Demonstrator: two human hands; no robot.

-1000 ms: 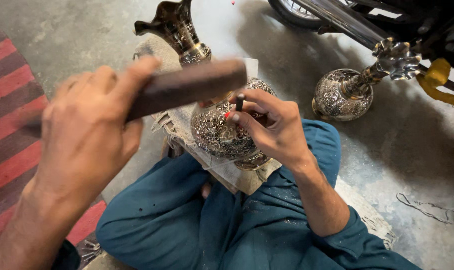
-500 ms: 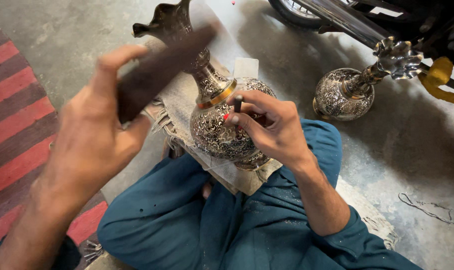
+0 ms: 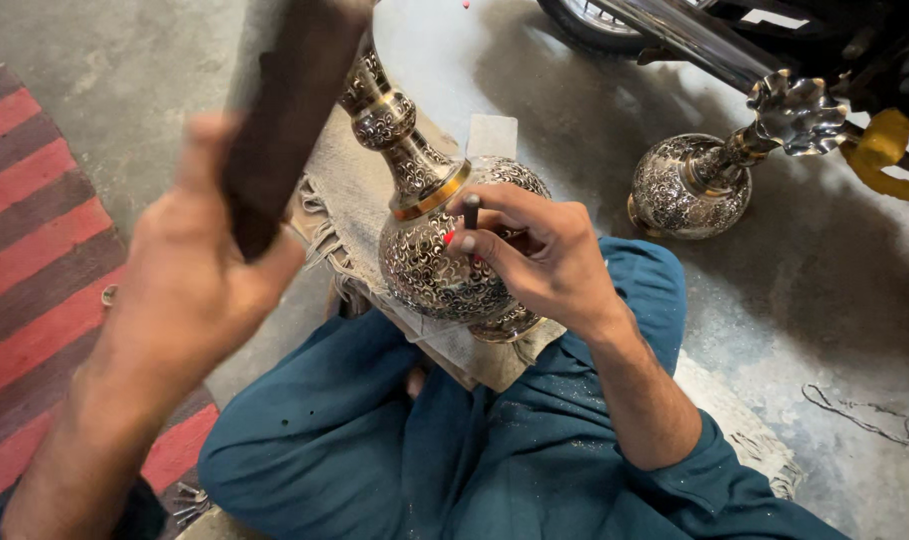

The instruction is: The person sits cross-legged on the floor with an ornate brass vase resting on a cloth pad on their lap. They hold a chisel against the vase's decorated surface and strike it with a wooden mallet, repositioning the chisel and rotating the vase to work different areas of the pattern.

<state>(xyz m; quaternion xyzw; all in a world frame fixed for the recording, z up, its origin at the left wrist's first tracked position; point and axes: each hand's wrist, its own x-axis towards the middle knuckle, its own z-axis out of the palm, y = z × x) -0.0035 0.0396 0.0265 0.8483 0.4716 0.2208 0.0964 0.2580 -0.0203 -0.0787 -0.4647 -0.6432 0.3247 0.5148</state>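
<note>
An engraved silver metal vase with a gold band lies tilted on a frayed cloth over my lap. My right hand rests on the vase's belly and pinches a short dark metal punch, its tip set against the engraved surface. My left hand is raised to the left of the vase and grips a dark wooden block, held steeply upward and blurred by motion. The block's top end sits in front of the vase's neck.
A second engraved vase with a flower-shaped mouth lies on the concrete floor at the right. Behind it are a motorbike's wheel and exhaust and a yellow part. A red striped rug lies at the left. A loose string is at the lower right.
My left hand has swung the wooden block up from lying level over the vase to a steep, raised position. My right hand and the punch have stayed on the vase.
</note>
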